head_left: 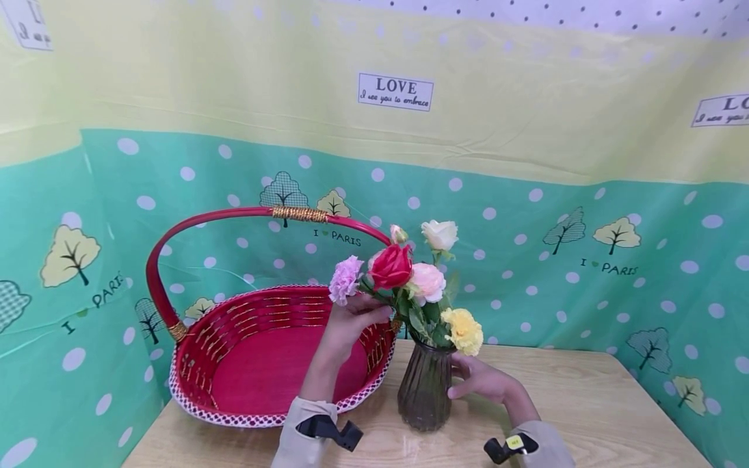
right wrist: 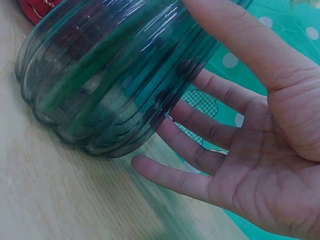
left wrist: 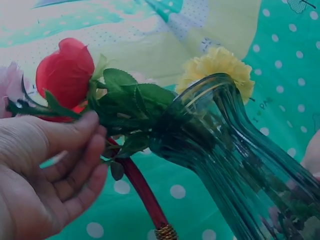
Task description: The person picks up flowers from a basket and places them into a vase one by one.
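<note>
A ribbed, smoky glass vase [head_left: 425, 387] stands upright on the table, holding a red rose [head_left: 391, 266], a pink rose [head_left: 428, 283], a white rose [head_left: 439, 234] and a yellow carnation [head_left: 464, 331]. Between thumb and index finger, my left hand [left wrist: 55, 165] pinches the green stem of a purple carnation [head_left: 346, 279] beside the vase's mouth. Leaves hide where that stem ends. My right hand [right wrist: 250, 115] holds the vase from the right, thumb on the near side and fingers reaching behind it. Stems [right wrist: 95, 75] show through the glass in the right wrist view.
Left of the vase is a red woven basket [head_left: 275, 387] with a white-trimmed rim and a tall arched handle [head_left: 205, 218]. Its right end sits close behind the vase. Polka-dot fabric [head_left: 515, 260] hangs behind and beside the wooden table [head_left: 603, 403].
</note>
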`<state>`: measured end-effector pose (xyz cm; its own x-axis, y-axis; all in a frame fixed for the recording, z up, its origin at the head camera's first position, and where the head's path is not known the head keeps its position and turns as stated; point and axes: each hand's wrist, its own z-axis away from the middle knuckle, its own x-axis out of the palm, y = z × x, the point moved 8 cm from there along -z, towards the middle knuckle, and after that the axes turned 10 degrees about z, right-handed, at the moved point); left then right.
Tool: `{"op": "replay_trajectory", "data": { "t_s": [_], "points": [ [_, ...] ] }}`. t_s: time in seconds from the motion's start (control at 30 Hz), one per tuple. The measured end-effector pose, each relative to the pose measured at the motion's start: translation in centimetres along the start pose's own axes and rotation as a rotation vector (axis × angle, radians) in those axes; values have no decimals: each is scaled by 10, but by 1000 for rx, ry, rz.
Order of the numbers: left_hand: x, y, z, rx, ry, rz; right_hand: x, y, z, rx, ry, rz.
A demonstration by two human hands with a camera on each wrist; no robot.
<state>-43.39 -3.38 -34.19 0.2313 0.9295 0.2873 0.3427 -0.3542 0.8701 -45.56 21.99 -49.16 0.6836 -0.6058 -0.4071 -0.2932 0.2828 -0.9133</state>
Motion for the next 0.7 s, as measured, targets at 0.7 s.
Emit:
{"op": "replay_trajectory", "data": {
  "t_s": [0.7],
  "points": [
    [19, -37, 9, -205, 116, 84, -1, 2, 0, 3, 0, -11]
  ]
}}
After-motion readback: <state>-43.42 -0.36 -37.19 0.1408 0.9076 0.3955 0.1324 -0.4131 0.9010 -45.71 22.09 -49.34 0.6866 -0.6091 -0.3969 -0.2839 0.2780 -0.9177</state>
